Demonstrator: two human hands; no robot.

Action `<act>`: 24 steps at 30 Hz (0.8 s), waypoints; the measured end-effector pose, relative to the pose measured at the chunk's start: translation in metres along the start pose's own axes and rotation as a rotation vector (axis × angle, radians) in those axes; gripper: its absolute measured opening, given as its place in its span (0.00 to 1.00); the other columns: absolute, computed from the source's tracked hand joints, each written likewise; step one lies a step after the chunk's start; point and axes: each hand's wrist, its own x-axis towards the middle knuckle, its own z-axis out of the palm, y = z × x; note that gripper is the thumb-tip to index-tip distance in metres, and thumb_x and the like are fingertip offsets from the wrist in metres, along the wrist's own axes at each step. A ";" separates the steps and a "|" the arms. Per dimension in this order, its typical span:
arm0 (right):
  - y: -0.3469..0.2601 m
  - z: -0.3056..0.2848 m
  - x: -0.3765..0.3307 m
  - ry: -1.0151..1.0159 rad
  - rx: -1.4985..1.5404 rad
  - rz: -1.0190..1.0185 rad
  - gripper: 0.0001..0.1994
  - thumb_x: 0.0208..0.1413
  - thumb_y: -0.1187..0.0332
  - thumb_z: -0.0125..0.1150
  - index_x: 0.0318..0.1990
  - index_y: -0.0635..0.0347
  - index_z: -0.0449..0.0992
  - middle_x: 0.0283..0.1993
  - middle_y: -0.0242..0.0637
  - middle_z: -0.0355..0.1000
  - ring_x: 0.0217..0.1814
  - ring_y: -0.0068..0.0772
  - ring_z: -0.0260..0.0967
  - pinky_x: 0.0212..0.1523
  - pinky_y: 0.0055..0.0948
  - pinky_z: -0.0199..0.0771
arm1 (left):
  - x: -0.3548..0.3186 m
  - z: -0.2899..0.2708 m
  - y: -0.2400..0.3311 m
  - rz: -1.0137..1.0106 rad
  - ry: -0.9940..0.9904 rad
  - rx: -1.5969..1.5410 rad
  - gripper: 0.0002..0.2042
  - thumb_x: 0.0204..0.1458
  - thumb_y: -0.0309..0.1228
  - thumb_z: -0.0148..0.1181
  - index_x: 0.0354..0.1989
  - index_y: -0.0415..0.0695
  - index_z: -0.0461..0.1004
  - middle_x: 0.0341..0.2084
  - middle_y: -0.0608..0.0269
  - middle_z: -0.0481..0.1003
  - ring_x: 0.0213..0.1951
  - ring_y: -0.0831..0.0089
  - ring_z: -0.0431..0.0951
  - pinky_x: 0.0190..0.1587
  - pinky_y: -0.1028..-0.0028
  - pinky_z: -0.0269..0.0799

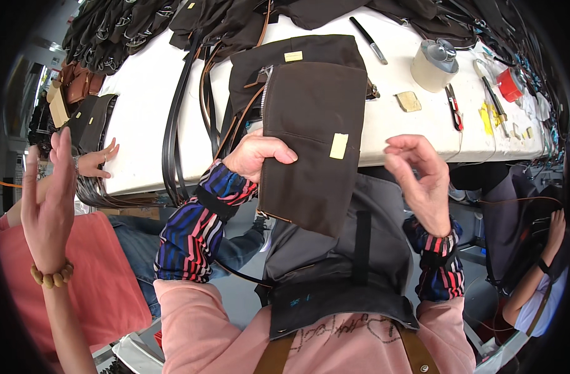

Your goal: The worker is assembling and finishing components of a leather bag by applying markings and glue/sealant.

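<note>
L hand (pixel 255 156) grips the dark brown bag panel (pixel 310 137) by its left edge, thumb across the front; panel spreads toward 3 o'clock from it, over the white table (pixel 141 124) edge. R hand (pixel 422 177) is at 3 o'clock of the panel, clear of it, half open w/ fingers curled, holding nothing.

bag panel (pixel 310 137): dark brown matt cloth, metal zip along its left edge
straps (pixel 173 124): smooth dark leather, slight sheen
table (pixel 141 124): white, matt
tape roll (pixel 431 65): pale paper, upper right
bracelet (pixel 51 276): wooden beads, lower left
</note>
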 end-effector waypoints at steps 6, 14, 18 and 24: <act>-0.002 0.028 0.016 -0.055 -0.031 -0.287 0.09 0.45 0.79 0.62 0.35 0.66 0.70 0.32 0.34 0.67 0.32 0.22 0.65 0.35 0.21 0.66 | 0.000 0.008 -0.002 0.012 0.004 -0.029 0.23 0.39 0.15 0.47 0.49 0.31 0.65 0.41 0.48 0.72 0.40 0.62 0.75 0.44 0.65 0.73; 0.005 0.027 0.014 -0.240 0.122 -0.118 0.04 0.52 0.76 0.56 0.32 0.65 0.68 0.29 0.31 0.65 0.30 0.20 0.62 0.33 0.19 0.63 | -0.004 0.003 -0.004 -0.045 0.101 0.058 0.20 0.39 0.15 0.50 0.45 0.31 0.67 0.36 0.51 0.73 0.35 0.66 0.76 0.39 0.70 0.74; 0.016 0.000 -0.008 -0.331 0.800 0.170 0.05 0.58 0.70 0.51 0.31 0.61 0.68 0.28 0.29 0.63 0.27 0.20 0.61 0.33 0.22 0.65 | -0.010 -0.011 -0.003 -0.017 0.156 0.218 0.19 0.39 0.15 0.50 0.45 0.31 0.68 0.35 0.51 0.73 0.34 0.66 0.76 0.39 0.69 0.74; 0.037 -0.023 -0.026 -0.259 0.487 0.200 0.19 0.63 0.63 0.42 0.22 0.63 0.70 0.18 0.34 0.66 0.22 0.22 0.63 0.31 0.24 0.66 | -0.009 -0.008 -0.002 0.048 0.009 0.023 0.20 0.38 0.15 0.49 0.46 0.30 0.67 0.36 0.49 0.73 0.35 0.64 0.77 0.40 0.67 0.74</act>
